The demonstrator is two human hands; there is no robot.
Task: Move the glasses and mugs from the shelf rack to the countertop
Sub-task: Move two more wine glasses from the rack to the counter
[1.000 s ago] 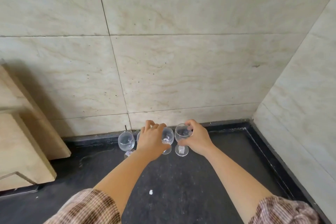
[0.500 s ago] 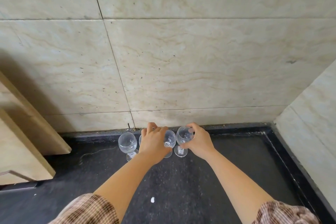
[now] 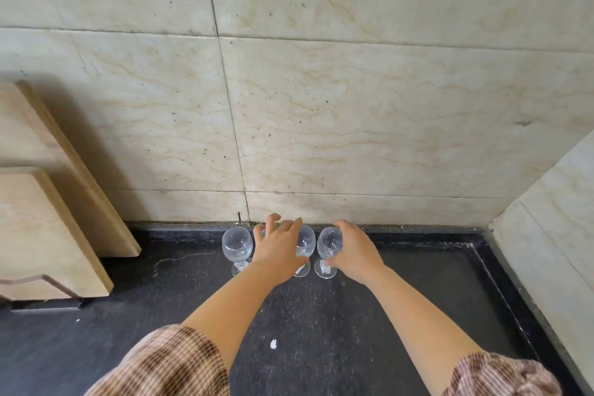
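Three stemmed glasses (image 3: 237, 243) stand on the dark countertop (image 3: 321, 331), close against the tiled wall (image 3: 353, 122). The left hand (image 3: 279, 251) spreads loosely over the middle one; the right hand (image 3: 355, 251) cups the rightmost bowl. A careless withdrawal could topple neighbours.

A home kitchen corner is suggested. A dark speckled stone countertop (image 3: 321, 315) with a raised rim is seen, closed in at the back and on the right by walls clad in large cream marble-look tiles (image 3: 369, 125) with thin grout lines. Clear stemmed wine glasses (image 3: 237, 243) are stood upright in a row on the counter close to the back wall. At the left, pale beige stone slabs (image 3: 48, 235) are leaned against the wall on the same counter.
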